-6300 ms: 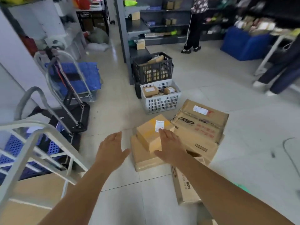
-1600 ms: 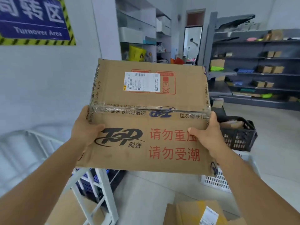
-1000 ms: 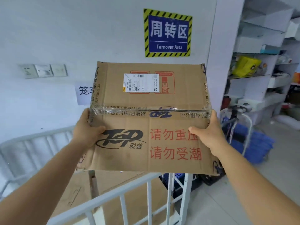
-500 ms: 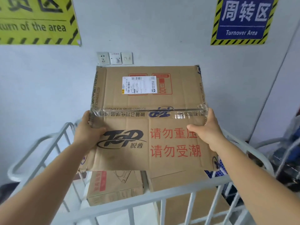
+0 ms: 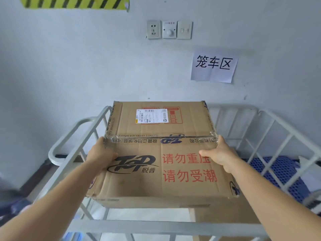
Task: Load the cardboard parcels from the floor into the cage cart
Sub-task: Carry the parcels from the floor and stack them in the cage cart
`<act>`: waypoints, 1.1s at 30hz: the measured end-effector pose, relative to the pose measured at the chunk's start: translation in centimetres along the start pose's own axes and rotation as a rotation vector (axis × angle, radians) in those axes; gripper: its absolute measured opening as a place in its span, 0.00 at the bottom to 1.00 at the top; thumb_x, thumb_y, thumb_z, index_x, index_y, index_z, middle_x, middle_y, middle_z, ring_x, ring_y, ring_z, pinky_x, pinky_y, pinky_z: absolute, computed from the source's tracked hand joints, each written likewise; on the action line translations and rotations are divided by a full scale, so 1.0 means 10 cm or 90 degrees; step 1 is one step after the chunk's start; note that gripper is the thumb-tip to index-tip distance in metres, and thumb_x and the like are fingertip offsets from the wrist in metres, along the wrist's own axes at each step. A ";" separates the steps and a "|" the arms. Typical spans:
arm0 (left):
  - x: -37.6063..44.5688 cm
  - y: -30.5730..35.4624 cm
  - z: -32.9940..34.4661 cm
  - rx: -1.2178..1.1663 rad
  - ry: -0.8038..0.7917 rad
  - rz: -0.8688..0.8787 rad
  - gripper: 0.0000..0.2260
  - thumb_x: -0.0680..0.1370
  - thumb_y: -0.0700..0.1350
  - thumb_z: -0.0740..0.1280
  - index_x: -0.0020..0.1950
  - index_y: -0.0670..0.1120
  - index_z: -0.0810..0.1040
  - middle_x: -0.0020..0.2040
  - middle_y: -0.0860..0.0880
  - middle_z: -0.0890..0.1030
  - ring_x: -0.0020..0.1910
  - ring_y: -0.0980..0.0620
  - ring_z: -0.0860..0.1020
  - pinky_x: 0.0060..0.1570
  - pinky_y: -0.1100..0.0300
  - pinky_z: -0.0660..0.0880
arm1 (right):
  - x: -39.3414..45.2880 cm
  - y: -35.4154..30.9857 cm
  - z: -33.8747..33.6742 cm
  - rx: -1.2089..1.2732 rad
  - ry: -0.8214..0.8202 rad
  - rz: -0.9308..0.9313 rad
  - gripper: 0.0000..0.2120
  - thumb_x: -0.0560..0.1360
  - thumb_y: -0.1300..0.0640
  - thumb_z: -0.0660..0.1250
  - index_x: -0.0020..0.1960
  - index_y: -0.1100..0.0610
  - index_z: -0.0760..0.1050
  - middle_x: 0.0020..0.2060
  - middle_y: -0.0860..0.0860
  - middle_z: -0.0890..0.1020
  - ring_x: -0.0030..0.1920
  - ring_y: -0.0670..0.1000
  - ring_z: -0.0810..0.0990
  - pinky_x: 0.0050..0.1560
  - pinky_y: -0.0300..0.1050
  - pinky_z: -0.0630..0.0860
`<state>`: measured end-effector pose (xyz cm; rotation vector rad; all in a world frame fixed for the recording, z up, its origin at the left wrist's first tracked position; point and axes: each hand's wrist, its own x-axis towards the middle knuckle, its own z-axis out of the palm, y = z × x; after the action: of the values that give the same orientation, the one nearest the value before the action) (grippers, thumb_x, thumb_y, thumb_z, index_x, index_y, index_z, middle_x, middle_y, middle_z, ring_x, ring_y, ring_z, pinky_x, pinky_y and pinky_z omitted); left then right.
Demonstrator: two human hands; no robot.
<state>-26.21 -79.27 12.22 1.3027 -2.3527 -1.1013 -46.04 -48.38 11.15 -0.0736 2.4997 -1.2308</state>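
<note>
Over the cage cart point(image 5: 271, 126), against the grey wall, the big cardboard parcel point(image 5: 161, 164) hangs in the air, carried in both hands. The left hand point(image 5: 100, 155) grips the left side, thumb lying across the top face beside the black logo; the right hand point(image 5: 220, 155) grips the right side, thumb laid over the red printing. Both grips are wrapped on the parcel, fingers hidden behind its sides.

The parcel's long axis runs left to right, square to the wall. Its broad printed face looks up at the camera, tilted so the far edge sits higher. A band of clear tape crosses it from side to side, and the white shipping label point(image 5: 152, 116) sits on the far half. The near bottom edge floats just above the cart's front rail point(image 5: 156, 226), with a gap showing between them.

Now the room around it. The cart's left rail point(image 5: 73, 136) curves away just off the parcel's left side, near the left wrist. On the right, the railing stands well apart from the parcel, so there is more space that side. The far edge of the parcel stops short of the wall. Down inside the cart, at the right, another brown carton point(image 5: 224, 214) sits below the held parcel, only partly seen. Beyond the right railing lies a blue perforated platform point(image 5: 278, 173).

Up on the wall: a socket and switch plate point(image 5: 169, 29), a paper sign point(image 5: 214, 66) with black characters, and a yellow-and-black striped strip point(image 5: 76, 2) at the top.
</note>
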 end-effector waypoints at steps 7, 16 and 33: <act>0.55 -0.44 0.50 0.066 -0.071 -0.131 0.30 0.70 0.38 0.74 0.69 0.44 0.67 0.52 0.43 0.78 0.48 0.42 0.78 0.44 0.54 0.77 | 0.78 0.31 0.65 -0.042 -0.150 0.120 0.52 0.69 0.55 0.78 0.80 0.51 0.45 0.74 0.55 0.66 0.71 0.59 0.68 0.70 0.60 0.67; 1.04 -1.14 1.11 0.161 -0.202 -0.249 0.31 0.69 0.42 0.73 0.71 0.45 0.65 0.54 0.44 0.77 0.51 0.43 0.77 0.54 0.51 0.77 | 1.34 0.79 1.33 -0.130 -0.238 0.241 0.53 0.71 0.56 0.76 0.80 0.53 0.41 0.77 0.56 0.60 0.74 0.60 0.63 0.71 0.59 0.63; 1.83 -2.41 2.16 0.154 -0.332 -0.317 0.28 0.68 0.39 0.70 0.67 0.46 0.69 0.55 0.44 0.79 0.54 0.42 0.77 0.58 0.49 0.75 | 1.78 1.85 2.58 -0.207 -0.257 0.438 0.37 0.67 0.57 0.79 0.69 0.57 0.62 0.62 0.58 0.75 0.61 0.59 0.75 0.60 0.57 0.73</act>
<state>-32.93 -90.95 -22.45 1.9670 -2.6610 -1.4801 -52.12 -60.02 -22.85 0.3872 2.0669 -0.4695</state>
